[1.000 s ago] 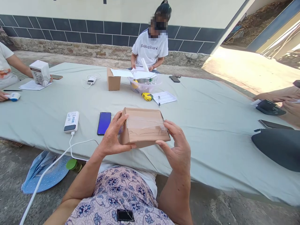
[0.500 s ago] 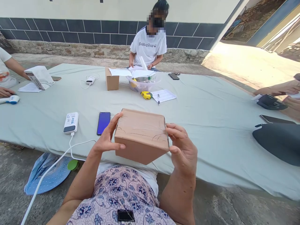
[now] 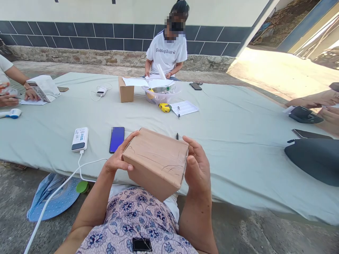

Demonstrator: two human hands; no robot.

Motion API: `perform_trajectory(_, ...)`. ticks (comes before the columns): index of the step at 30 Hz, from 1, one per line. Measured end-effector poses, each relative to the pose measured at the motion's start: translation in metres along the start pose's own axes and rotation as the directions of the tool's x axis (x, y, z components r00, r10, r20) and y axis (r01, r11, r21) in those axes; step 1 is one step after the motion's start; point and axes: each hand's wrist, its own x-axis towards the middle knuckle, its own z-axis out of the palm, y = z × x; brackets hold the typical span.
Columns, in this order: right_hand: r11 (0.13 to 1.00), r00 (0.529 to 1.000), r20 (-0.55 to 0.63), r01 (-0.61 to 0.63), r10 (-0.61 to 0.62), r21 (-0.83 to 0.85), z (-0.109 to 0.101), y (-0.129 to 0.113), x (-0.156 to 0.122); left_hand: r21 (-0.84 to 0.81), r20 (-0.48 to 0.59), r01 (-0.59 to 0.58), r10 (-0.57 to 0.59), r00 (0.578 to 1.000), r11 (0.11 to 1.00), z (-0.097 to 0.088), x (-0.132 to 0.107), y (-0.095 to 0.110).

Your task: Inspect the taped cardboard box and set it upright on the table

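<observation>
1. Hidden parts: the cardboard box [image 3: 156, 160] covers the palm of the left hand [image 3: 118, 158] and the palm side of the right hand [image 3: 197, 167]; only the left thumb and one fingertip, and the back and fingers of the right hand, show. The box's underside and far faces cannot be seen.
2. A pen [image 3: 177, 136] shows only as a dark tip above the box's far edge; the rest lies behind the box.
3. At the right border, a co-worker's hands [image 3: 321, 102] and a dark grey object [image 3: 315, 160] are cut off by the frame; what the grey object is cannot be made out.
4. Location: the box is held in the air between both hands, above the near edge of the cloth-covered table [image 3: 238, 141] and over the person's lap.
5. Orientation: the box's long axis runs roughly left to right, dipping toward the right. Its taped top face tilts toward the camera, and one lower corner points down at the lap.
6. Grip: the left fingers are wrapped around the box's left end, thumb on top; the right fingers are pressed flat against its right end.
7. Nearby: a blue phone [image 3: 117, 139] and a white power bank [image 3: 79, 139] lie on the table left of the box.
</observation>
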Motion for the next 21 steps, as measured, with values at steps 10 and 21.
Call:
perform_trajectory(10,0.984,0.996,-0.04,-0.067,0.075,0.164,0.006,-0.003,0.008,-0.12,0.02,0.064,-0.062,0.998,0.991,0.003,-0.003,0.0)
perform_trajectory(21,0.965,0.966,0.144,-0.234,0.217,0.117,0.016,0.006,0.008,-0.381,-0.416,-0.089,-0.084,0.905,0.92,0.014,0.005,-0.003)
